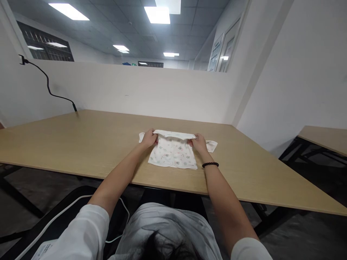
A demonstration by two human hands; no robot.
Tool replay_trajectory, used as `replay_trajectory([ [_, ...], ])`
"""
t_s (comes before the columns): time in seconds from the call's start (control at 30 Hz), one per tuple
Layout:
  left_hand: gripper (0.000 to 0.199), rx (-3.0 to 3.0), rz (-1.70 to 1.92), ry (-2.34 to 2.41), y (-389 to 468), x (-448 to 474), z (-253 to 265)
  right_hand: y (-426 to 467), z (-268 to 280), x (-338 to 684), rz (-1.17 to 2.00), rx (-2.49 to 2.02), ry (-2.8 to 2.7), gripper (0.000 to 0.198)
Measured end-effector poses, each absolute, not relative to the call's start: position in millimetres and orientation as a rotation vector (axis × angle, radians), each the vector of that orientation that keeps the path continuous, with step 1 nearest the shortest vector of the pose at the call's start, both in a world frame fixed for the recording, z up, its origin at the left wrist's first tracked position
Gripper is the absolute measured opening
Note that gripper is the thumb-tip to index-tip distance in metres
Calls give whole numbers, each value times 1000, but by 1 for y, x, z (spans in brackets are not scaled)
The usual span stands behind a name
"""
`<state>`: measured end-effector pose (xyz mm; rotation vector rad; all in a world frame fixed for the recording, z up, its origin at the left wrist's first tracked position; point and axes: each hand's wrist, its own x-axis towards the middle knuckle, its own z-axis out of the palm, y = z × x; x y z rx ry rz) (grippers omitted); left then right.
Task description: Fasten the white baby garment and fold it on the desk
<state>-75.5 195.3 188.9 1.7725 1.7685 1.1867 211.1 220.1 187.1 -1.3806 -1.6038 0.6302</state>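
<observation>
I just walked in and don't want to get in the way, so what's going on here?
A seated person is handling a small white printed garment on the wooden table. The left hand and right hand each grip one end of its far edge. The near part lies spread toward the person, and pale fabric shows beyond both hands. Whether the far edge is folded over or just lifted is hard to tell.
</observation>
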Motion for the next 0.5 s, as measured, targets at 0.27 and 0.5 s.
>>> replay_trajectory([
  [0.27,21,1838,1486,1645,191,-76,199,222,197,214,776,-1045,-1636,38],
  [0.5,28,2416,638,1766,174,-92,209,208,202,230,669,-1385,-1713,29],
])
